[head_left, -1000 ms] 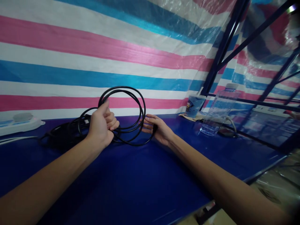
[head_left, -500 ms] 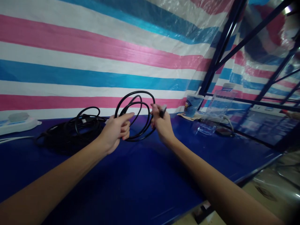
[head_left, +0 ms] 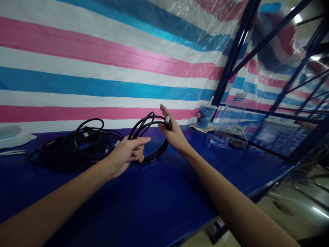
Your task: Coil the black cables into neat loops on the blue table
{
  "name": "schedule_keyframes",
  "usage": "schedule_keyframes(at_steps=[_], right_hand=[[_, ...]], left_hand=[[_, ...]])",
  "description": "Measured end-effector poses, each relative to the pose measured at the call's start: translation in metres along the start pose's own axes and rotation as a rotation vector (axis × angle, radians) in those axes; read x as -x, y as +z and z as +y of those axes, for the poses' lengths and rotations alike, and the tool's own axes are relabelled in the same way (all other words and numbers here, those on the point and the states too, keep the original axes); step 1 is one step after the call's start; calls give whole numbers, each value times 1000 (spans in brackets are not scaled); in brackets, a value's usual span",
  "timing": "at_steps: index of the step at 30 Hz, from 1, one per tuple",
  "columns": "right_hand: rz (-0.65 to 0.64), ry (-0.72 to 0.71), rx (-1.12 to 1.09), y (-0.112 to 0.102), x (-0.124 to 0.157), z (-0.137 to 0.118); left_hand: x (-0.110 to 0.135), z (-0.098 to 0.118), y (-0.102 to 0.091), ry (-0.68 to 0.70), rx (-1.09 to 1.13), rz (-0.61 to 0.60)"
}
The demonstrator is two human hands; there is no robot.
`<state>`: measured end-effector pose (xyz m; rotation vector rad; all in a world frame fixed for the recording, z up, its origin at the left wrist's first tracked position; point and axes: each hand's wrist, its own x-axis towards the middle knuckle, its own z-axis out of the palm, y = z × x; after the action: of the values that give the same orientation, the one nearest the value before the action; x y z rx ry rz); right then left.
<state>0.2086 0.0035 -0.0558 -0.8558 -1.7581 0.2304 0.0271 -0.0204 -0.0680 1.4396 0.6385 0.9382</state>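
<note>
A coil of black cable (head_left: 151, 137) hangs between my two hands above the blue table (head_left: 144, 206). My left hand (head_left: 127, 154) is closed on the near side of the loops, with its forefinger stretched out. My right hand (head_left: 171, 132) grips the far side of the coil, and the cable's plug end pokes out between thumb and fingers. A loose heap of more black cables (head_left: 72, 145) lies on the table to the left of my left hand.
A white power strip (head_left: 14, 137) sits at the far left by the striped tarpaulin wall. A blue printed cup (head_left: 205, 116) and a clear plastic water bottle (head_left: 227, 121) stand at the back right beside a dark blue metal frame (head_left: 228, 65). The table's edge runs along the right.
My left hand carried the coil rightwards, away from the heap. My right hand went from open beside the coil to closed on its plug end. The loops have been drawn tighter and lower.
</note>
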Motion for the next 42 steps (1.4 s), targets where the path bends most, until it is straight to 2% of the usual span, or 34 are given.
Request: schedule_keyframes(at_steps=[2,4,12,15,19,21,23,24,26,28,29,32,34,36,39,40,42], right_hand=[[-81,-36,-42,-2,0,-5],[-102,-38,-64,-3,-1,-7],[-44,-39,5,-5,-3,8],[-22,29,16,-6,-2,10],[-39,336,-122,0,0,7],[52,475,-247,3,0,5],[203,526,-395,3,0,2],[270,526,-474,2,-1,1],[351,516,-612,-2,-3,-2],[343,526,-696,-7,-4,-3],[314,546,-710,-9,-4,-3],[212,603,-542,-6,-2,3],[190,618,-305,0,1,10],[209,612,-116,7,4,16],[212,566,2,11,5,17],[202,526,38,10,5,15],[196,357,105,7,3,9]], left_hand=[[1,2,-1,-24,-11,-64],[0,4,-4,-39,-26,-113],[-2,6,-6,-75,-85,-139],[-5,4,-7,-29,-205,-40],[-12,0,-18,43,-597,239],[-13,-1,-23,94,-826,382],[-13,-4,-25,115,-934,451],[-14,-5,-25,93,-908,452],[-15,-10,-24,7,-702,446],[-16,-15,-23,-56,-392,399],[-17,-18,-23,-75,-236,335],[-20,-20,-23,-93,143,142],[-21,-20,-22,-61,283,145],[-20,-17,-18,-8,282,185],[-16,-8,-11,11,144,112],[-16,-3,-9,23,112,96],[-16,6,-10,81,77,99]])
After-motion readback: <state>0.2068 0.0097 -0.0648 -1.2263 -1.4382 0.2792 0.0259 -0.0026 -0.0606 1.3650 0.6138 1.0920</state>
